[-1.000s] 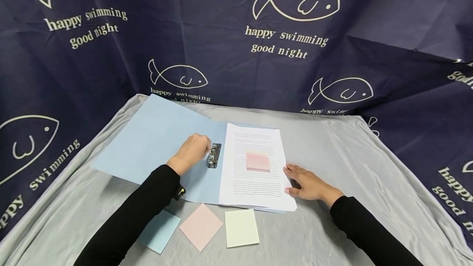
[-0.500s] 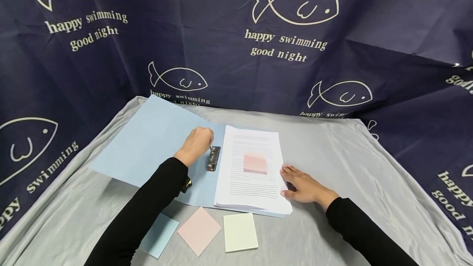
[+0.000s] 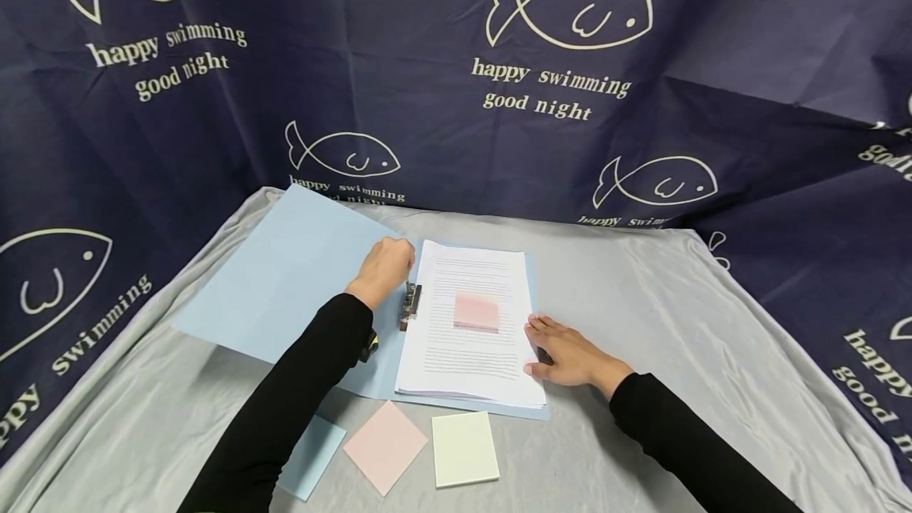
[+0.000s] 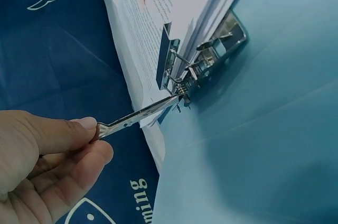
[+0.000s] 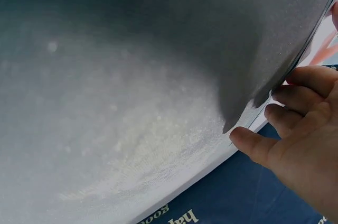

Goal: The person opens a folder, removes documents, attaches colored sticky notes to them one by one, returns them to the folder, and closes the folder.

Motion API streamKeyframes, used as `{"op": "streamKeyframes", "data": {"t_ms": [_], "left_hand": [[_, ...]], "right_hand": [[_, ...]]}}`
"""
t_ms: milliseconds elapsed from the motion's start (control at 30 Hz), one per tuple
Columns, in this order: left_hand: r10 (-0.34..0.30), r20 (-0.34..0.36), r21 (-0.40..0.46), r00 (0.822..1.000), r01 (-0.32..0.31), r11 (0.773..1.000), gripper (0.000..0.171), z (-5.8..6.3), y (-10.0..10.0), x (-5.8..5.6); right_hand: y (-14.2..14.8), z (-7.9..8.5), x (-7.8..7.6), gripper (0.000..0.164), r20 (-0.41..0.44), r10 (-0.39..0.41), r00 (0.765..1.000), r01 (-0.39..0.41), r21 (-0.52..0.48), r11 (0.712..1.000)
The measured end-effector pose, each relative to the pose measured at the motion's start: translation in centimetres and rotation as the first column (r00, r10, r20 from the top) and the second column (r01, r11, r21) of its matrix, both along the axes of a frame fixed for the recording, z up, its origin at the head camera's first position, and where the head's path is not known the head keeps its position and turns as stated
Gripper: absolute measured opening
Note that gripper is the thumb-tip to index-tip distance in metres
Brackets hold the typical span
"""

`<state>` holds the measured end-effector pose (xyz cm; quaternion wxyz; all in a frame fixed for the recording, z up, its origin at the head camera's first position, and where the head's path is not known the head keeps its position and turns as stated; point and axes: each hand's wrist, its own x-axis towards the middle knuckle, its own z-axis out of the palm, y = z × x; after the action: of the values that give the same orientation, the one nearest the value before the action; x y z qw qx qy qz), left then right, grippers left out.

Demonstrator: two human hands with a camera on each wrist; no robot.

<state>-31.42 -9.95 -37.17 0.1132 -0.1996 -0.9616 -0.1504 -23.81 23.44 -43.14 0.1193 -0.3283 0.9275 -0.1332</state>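
A light blue clip folder [image 3: 285,260] lies spread on the table. A metal lever clip [image 4: 224,39] is fixed near its spine, its clamp plate raised. My left hand [image 3: 385,269] pinches the end of the clip's lever [image 4: 137,117] between thumb and fingers, best seen in the left wrist view. A stack of printed paper [image 3: 463,378] lies on the folder's right side, its left edge reaching under the raised plate. My right hand [image 3: 570,355] rests its fingertips against the stack's right edge. A pink sticky-note pad [image 3: 476,313] sits on the top sheet.
Along the front of the folder lie a blue note pad [image 3: 313,457], partly hidden by the left sleeve, a pink note pad [image 3: 385,447] and a pale green note pad [image 3: 465,450]. Grey cloth [image 3: 613,283] covers the table. A navy fish-print curtain [image 3: 427,62] hangs behind.
The paper stack has slid left with the pink pad on it, until its left edge meets the clip. My right hand has moved left with it. My left hand has shifted slightly right and away.
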Motion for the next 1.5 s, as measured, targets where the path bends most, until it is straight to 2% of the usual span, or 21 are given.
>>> {"op": "streamKeyframes", "data": {"t_ms": [233,400,500,633,733,833,1033,1200,1333,1500], "left_hand": [[0.025,0.010,-0.035,1.000,-0.025,0.999,0.047,-0.2,0.3,-0.1],[0.007,-0.008,-0.024,1.000,-0.007,1.000,0.044,-0.2,0.3,0.4],[-0.022,-0.043,-0.006,0.999,0.022,1.000,0.039,-0.4,0.2,1.0],[-0.061,-0.070,0.005,0.996,0.061,0.998,0.042,-0.6,0.1,2.1],[-0.056,-0.058,-0.003,0.997,0.056,0.998,0.036,-1.1,0.3,3.1],[-0.039,-0.046,-0.018,0.998,0.038,0.999,0.021,-1.5,0.6,3.9],[-0.030,-0.057,-0.020,0.998,0.029,0.999,0.025,-1.8,0.5,4.6],[-0.015,-0.070,-0.034,0.997,0.012,0.999,0.015,-2.1,0.5,5.4],[-0.008,-0.070,-0.088,0.998,0.002,0.996,0.005,-2.7,0.9,6.3],[-0.034,-0.085,-0.151,0.996,0.020,0.988,0.008,-3.6,1.4,7.6]], "right_hand": [[0.0,-0.1,0.0,0.070,-0.010,-0.001,1.000,0.001,0.002,1.000],[0.0,-0.1,0.1,0.070,0.000,-0.010,1.000,0.010,0.005,1.000],[0.1,0.0,0.1,0.070,0.004,-0.012,1.000,0.012,0.005,1.000],[0.0,0.1,0.1,0.071,0.012,-0.017,1.000,0.017,0.003,1.000],[-0.1,0.1,0.1,0.071,0.009,-0.017,1.000,0.017,0.001,1.000],[-0.1,0.2,0.1,0.071,0.004,-0.017,1.000,0.017,0.002,1.000],[-0.2,0.1,0.1,0.070,-0.008,-0.007,1.000,0.007,-0.005,1.000],[-0.4,0.1,0.1,0.070,0.005,-0.015,1.000,0.015,0.001,1.000],[-0.5,0.2,0.2,0.070,0.021,-0.025,0.999,0.025,0.003,1.000],[-0.3,0.2,0.3,0.069,0.020,-0.023,1.000,0.023,-0.001,1.000]]}}
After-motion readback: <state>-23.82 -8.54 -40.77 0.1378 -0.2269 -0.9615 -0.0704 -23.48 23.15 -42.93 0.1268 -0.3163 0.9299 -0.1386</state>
